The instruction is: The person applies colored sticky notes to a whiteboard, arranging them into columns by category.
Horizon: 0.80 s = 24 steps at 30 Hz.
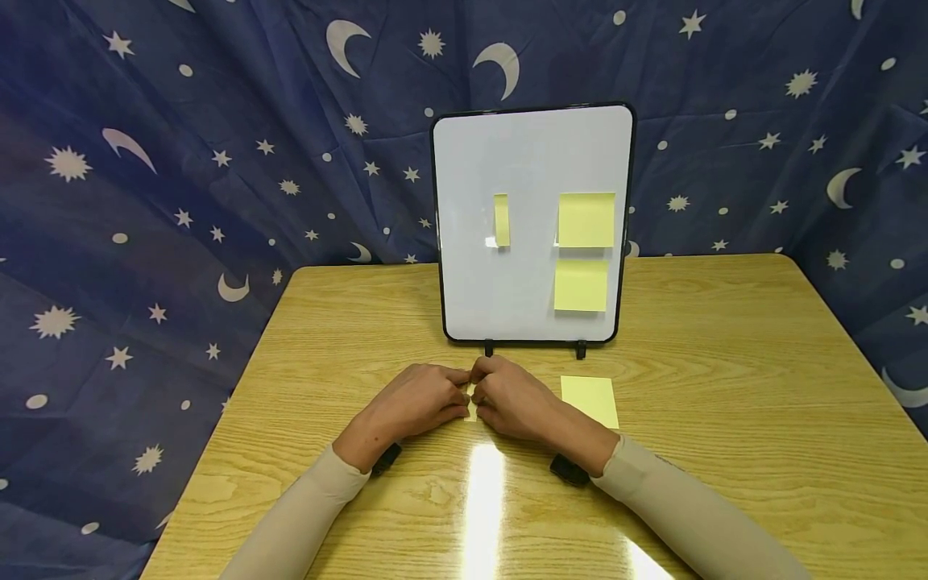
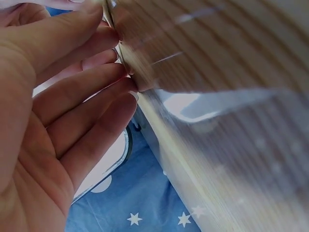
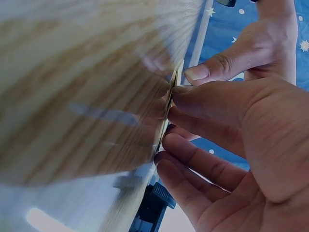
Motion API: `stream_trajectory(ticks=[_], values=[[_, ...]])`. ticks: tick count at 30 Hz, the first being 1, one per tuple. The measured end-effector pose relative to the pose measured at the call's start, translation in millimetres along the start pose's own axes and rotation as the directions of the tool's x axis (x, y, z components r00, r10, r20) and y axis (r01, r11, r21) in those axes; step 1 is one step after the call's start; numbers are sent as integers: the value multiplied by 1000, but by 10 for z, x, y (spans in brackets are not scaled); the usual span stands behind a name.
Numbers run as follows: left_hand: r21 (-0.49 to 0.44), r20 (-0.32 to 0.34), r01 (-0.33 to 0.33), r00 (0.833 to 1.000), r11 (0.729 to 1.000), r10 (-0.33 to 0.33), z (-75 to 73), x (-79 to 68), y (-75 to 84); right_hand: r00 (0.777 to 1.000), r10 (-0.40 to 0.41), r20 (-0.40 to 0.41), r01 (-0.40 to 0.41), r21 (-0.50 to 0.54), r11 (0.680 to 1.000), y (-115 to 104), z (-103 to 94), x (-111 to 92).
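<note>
A narrow yellow sticky note strip (image 1: 471, 413) lies on the table, mostly hidden between the two hands. My left hand (image 1: 428, 397) holds its left side, fingertips and thumb bent down at the paper. From the right, my right hand (image 1: 516, 400) holds the same strip with curled fingers. In the right wrist view the note looks folded, its layers (image 3: 175, 77) standing slightly apart near the right thumb (image 3: 186, 96). The left thumb (image 3: 199, 73) is close to that end. Just right of the right hand, a square yellow sticky note (image 1: 590, 399) lies flat.
A whiteboard (image 1: 522, 290) with a black frame stands on small feet behind the hands. It carries two square yellow notes (image 1: 586, 220) at the right and a narrow yellow strip (image 1: 502, 220) left of them. Behind the wooden table (image 1: 348, 314) hangs a starry blue cloth (image 1: 275, 97).
</note>
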<state>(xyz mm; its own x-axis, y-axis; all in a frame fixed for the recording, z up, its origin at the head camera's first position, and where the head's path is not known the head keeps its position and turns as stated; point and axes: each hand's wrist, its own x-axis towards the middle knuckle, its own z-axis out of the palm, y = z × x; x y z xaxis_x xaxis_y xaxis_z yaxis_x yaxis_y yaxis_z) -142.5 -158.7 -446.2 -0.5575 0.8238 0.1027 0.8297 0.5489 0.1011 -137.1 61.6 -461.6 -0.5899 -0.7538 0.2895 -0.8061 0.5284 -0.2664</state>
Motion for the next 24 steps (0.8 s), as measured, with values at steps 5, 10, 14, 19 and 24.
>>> stream_trajectory(ticks=[5,10,14,19,24], values=[[-15,-4,-2,1000,1000,2,2,7,-1,1000,10,2,-10,8,1000,4,10,-1],[-73,16,28,999,997,-27,-14,-3,-6,999,48,9,-49,52,997,-14,4,1],[-86,29,24,999,996,-22,-25,-10,-2,997,69,22,-70,67,995,-24,1,7],[-19,29,-20,999,1000,20,-14,-2,17,998,65,21,-67,62,996,-27,-6,9],[17,29,-57,998,998,57,-20,3,30,999,51,14,-52,50,997,-18,-2,1]])
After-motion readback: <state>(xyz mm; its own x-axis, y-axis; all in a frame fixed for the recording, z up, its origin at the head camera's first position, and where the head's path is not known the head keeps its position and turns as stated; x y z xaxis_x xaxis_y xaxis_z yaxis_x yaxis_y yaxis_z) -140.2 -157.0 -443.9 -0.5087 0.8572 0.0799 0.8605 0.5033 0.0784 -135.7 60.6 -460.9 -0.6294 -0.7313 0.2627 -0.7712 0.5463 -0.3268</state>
